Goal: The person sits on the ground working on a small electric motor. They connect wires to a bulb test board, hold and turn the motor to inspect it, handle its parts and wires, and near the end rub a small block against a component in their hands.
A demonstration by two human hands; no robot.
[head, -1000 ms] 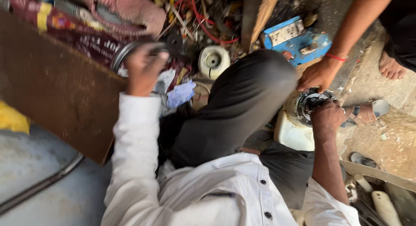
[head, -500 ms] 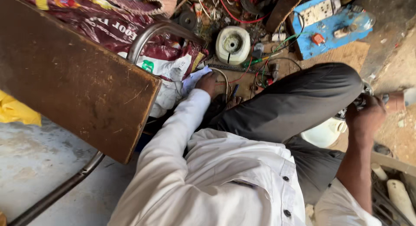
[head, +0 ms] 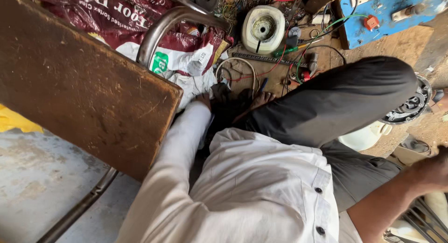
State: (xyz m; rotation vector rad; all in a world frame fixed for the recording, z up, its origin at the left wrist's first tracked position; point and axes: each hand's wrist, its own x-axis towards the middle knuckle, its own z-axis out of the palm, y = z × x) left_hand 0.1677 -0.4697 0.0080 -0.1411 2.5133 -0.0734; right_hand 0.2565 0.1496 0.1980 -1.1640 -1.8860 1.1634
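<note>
Left hand (head: 205, 101) reaches down beside a wooden board (head: 79, 89) (fingers hidden); wires (head: 261, 70) lie near.

A rough, scuffed brown wooden board (head: 79, 89) is edged by a smooth, dull grey metal tube (head: 158, 31). Glossy printed plastic sacks (head: 182, 61) are seen beside a matt off-white round plastic housing (head: 263, 28). A soft white cloth shirt (head: 252, 187) and matt dark grey cloth trousers (head: 336, 103) are worn.

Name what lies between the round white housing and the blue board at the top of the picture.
In the head view, between the round white housing and the blue board lie tangled wires, red, green and black.
</note>
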